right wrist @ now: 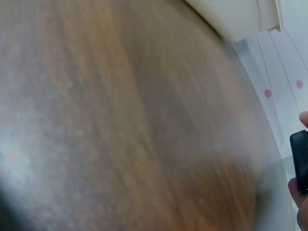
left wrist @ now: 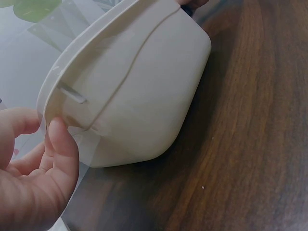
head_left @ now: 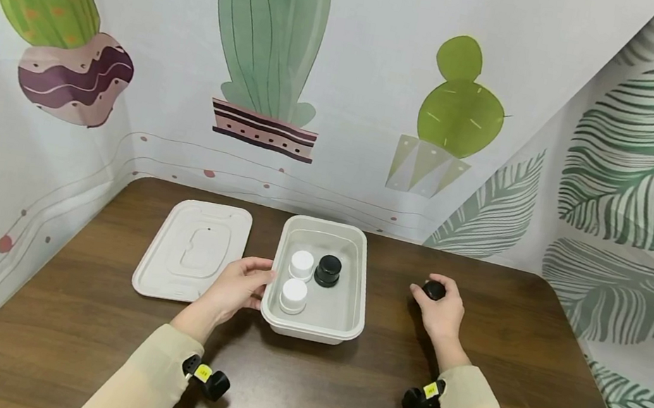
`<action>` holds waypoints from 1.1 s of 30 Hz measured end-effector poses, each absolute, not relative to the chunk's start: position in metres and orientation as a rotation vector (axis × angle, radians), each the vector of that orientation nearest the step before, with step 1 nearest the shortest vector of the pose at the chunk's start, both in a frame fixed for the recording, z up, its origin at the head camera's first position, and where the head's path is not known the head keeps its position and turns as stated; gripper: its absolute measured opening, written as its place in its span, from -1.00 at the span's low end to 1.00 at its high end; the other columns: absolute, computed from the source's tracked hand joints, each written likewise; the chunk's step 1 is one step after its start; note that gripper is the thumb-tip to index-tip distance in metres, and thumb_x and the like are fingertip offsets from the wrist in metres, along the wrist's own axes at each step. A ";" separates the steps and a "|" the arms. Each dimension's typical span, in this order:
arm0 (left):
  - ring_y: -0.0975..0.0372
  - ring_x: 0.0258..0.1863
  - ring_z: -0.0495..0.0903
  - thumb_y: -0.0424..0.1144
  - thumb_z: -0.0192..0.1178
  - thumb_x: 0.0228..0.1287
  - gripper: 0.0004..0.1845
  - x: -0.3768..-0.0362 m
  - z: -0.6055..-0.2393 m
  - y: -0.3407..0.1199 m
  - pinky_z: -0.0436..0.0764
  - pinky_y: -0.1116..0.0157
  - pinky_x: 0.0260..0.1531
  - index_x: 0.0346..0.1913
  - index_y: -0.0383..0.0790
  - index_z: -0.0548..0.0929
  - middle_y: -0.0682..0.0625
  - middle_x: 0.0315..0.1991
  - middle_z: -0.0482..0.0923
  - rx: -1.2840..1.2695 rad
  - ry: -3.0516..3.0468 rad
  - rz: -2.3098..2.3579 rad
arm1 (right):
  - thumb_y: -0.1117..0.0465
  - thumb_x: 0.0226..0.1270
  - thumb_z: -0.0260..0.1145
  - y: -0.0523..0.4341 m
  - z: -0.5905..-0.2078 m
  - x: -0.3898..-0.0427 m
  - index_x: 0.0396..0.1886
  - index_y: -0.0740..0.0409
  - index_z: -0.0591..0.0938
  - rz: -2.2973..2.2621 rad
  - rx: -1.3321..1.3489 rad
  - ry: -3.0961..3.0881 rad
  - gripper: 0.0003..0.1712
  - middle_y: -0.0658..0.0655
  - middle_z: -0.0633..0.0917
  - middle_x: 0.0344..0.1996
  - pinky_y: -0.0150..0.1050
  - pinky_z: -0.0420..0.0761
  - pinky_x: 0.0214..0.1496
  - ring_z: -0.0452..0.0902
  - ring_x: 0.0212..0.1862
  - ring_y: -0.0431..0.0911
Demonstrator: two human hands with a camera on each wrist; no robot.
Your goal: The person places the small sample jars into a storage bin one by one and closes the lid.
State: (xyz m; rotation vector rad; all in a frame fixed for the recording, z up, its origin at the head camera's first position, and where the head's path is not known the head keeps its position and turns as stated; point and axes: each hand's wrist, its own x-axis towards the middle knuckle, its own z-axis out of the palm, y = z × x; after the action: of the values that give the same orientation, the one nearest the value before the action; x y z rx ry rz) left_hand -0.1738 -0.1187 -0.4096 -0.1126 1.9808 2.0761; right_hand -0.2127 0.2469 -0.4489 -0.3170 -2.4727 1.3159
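In the head view a light grey plastic box (head_left: 355, 301) stands open in the middle of the table. My left hand (head_left: 238, 286) grips its left rim, and the left wrist view has thumb and fingers of the left hand (left wrist: 38, 168) at the edge of the box (left wrist: 144, 96). Inside are two white-capped round containers (head_left: 301, 264) and a black one (head_left: 328, 270). Off to the right, my right hand (head_left: 441, 311) pinches a black round cap (head_left: 433, 290) between thumb and fingers. The ribbed side of that black cap (right wrist: 300, 161) appears at the right wrist view's edge.
A flat light grey lid (head_left: 214, 229) lies left of the box. The brown wooden table (head_left: 284, 390) meets a hanging cloth (head_left: 369, 97) printed with cacti and leaves at its back and sides.
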 end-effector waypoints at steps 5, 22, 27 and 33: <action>0.25 -0.50 0.59 -0.33 0.09 0.32 -0.58 -0.174 -0.410 -0.119 0.59 0.38 -0.58 0.17 -0.47 0.38 -0.05 -0.33 0.62 -0.114 1.983 2.078 | 0.17 0.09 0.43 0.246 -0.447 -0.212 0.04 0.19 0.52 1.296 -0.307 -2.461 -0.49 0.27 0.65 -0.04 -0.09 0.53 0.00 0.54 0.02 0.13; 0.25 -0.51 0.58 -0.35 0.07 0.32 -0.59 -0.174 -0.410 -0.119 0.59 0.39 -0.58 0.17 -0.48 0.37 -0.03 -0.36 0.61 -0.107 1.978 2.081 | 0.18 0.05 0.45 0.235 -0.430 -0.204 0.01 0.19 0.54 1.283 -0.217 -2.455 -0.51 0.22 0.68 -0.07 -0.34 0.47 -0.07 0.56 -0.01 0.03; 0.24 -0.50 0.59 -0.34 0.07 0.32 -0.57 -0.174 -0.410 -0.119 0.60 0.38 -0.57 0.18 -0.49 0.37 -0.05 -0.33 0.61 -0.103 1.975 2.082 | 0.19 0.05 0.45 0.232 -0.426 -0.200 0.01 0.19 0.55 1.301 -0.188 -2.444 -0.50 0.21 0.69 -0.08 -0.52 0.41 -0.13 0.57 -0.01 0.01; 0.25 -0.49 0.58 -0.34 0.07 0.32 -0.57 -0.174 -0.410 -0.119 0.60 0.38 -0.57 0.19 -0.49 0.36 -0.04 -0.33 0.61 -0.101 1.972 2.082 | 0.19 0.03 0.47 0.228 -0.422 -0.198 -0.01 0.15 0.56 1.310 -0.153 -2.434 -0.52 0.19 0.70 -0.09 -0.59 0.39 -0.17 0.58 -0.03 -0.02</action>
State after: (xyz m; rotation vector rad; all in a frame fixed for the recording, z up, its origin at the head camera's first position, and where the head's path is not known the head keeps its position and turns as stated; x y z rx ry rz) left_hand -0.1740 -0.1193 -0.4098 -0.1007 1.9724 2.0821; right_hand -0.1975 0.2275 -0.4216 -0.1526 -2.4340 1.3100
